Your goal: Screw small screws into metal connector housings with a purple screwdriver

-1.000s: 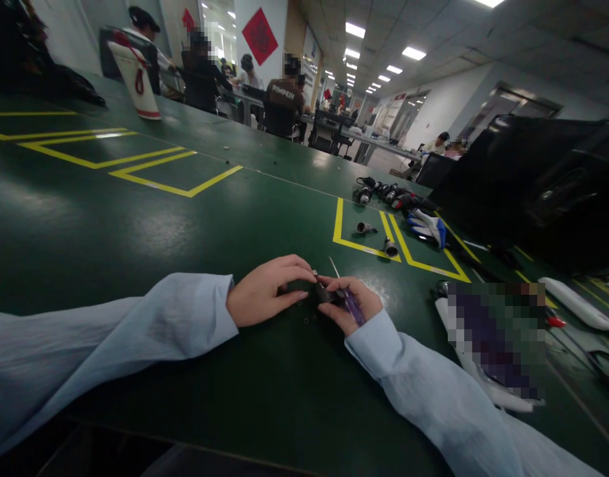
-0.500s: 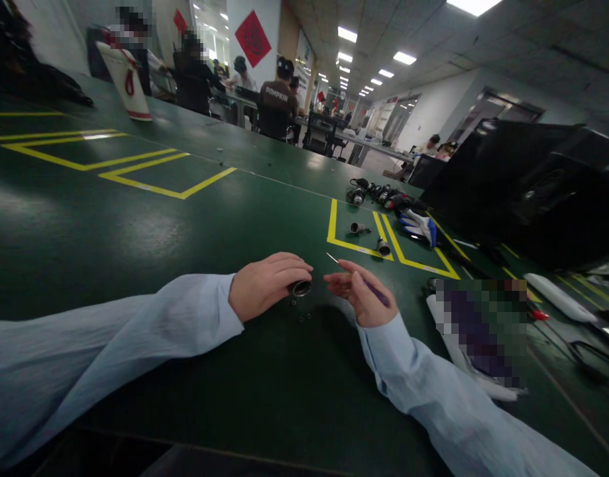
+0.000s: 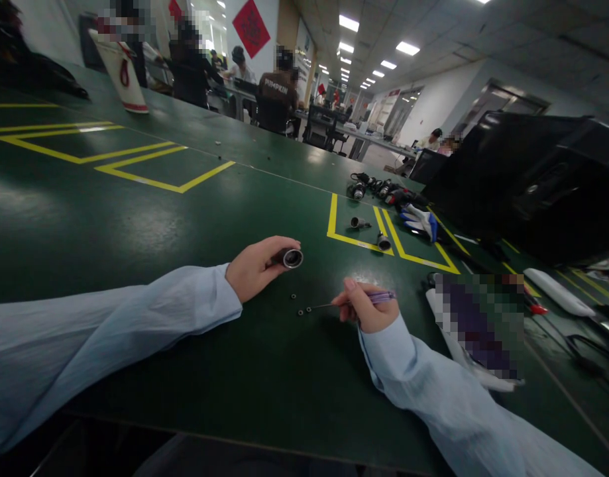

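Observation:
My left hand (image 3: 254,270) is closed around a hollow metal cylinder (image 3: 285,256), its round open end turned towards me. In my right hand (image 3: 368,310) is a thin screwdriver (image 3: 384,297) with a see-through purple handle. The slim shaft points left, and its tip is at a small dark ring-shaped part (image 3: 309,309) on the table; whether they touch I cannot tell. Close by lie a second small ring (image 3: 300,313) and a third ring (image 3: 293,296), below the cylinder. The cylinder's far end is hidden by my left fingers.
Beyond my hands, two metal cup-shaped parts, one upper (image 3: 355,222) and one lower (image 3: 383,242), lie by yellow tape on the green table (image 3: 224,391). Behind them are dark metal parts (image 3: 358,191) and a blue-white glove (image 3: 419,222). A large black object (image 3: 527,179) stands at right.
My left hand has tilted the cylinder up so its opening faces me more. The screwdriver in my right hand has swung from pointing up-left to lying low, its tip down at a ring.

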A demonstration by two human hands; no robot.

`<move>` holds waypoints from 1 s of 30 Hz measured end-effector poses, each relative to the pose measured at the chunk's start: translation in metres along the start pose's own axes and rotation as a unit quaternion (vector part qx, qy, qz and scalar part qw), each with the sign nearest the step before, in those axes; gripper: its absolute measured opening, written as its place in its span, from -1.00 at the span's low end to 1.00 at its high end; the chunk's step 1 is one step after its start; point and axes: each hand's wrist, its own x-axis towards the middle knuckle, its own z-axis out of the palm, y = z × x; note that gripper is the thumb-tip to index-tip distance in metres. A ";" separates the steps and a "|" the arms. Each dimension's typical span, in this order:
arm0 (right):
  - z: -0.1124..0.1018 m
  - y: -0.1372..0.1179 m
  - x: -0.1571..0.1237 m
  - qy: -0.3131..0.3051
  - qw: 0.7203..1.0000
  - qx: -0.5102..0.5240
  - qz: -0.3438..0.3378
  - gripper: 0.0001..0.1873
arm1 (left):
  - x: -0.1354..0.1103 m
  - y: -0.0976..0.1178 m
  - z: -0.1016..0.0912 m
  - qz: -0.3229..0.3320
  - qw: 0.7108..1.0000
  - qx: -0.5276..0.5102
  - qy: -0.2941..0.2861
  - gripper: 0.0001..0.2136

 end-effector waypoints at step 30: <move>0.010 0.008 0.008 -0.026 0.988 0.099 -0.112 -0.84 | 0.003 0.021 0.006 -0.193 0.939 -0.284 0.003 -0.61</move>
